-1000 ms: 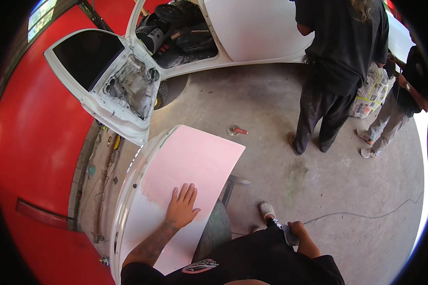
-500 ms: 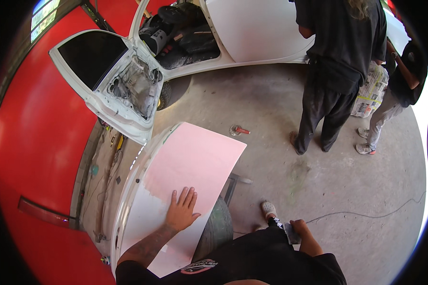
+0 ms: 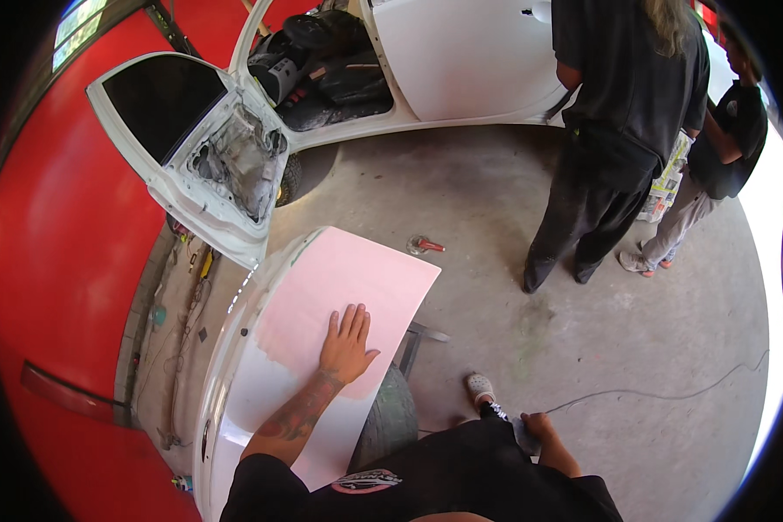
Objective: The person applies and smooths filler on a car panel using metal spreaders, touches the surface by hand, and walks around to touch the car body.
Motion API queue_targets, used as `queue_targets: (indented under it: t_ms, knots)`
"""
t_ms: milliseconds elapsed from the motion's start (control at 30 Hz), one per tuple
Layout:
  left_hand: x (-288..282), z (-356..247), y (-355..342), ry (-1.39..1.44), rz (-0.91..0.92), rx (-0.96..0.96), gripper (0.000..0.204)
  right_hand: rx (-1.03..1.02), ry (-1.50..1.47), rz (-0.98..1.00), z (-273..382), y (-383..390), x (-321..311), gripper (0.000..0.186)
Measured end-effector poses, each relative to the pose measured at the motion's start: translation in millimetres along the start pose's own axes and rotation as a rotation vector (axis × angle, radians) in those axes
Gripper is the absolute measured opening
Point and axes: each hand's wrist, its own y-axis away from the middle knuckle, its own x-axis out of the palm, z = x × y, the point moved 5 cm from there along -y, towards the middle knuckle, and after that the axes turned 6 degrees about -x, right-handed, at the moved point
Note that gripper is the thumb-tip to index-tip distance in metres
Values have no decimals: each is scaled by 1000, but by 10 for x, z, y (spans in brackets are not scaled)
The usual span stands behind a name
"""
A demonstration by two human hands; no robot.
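A curved white car body panel [image 3: 261, 418] with a pink coated area [image 3: 357, 265] lies in front of me, over a dark rounded support. My left hand [image 3: 346, 348] rests flat on the pink area, fingers stretched out. By my right side, my right hand [image 3: 541, 426] is closed around a small grey tool [image 3: 524, 435]. Its exact kind is hard to make out, partly covered by my fingers and clothing.
A white car [image 3: 461, 61] stands beyond with its door [image 3: 226, 148] open toward the panel. Two people in dark shirts stand at the far right. A red-handled tool [image 3: 428, 245] lies on the concrete floor, and a cable [image 3: 652, 397] runs rightward. Red wall at left.
My left hand has slid forward and slightly right over the pink area. My right hand has moved slightly left and down with the tool. The person farthest right has stepped left.
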Motion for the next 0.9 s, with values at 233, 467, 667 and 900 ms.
queue_targets:
  t_ms: [233,467,667,900]
  knots:
    - [-97,-32,407,16,-2,-9,79,-88,70,11,-33,54,-121,18]
    - [-74,-1,888,-2,35,-66,77,-150,138,34,5,-63,-227,15]
    - [-135,-70,1202,58,27,-33,81,-43,26,-52,53,150,-162,22]
    - [-95,-48,1238,97,98,-4,89,233,-150,59,47,364,-10,35]
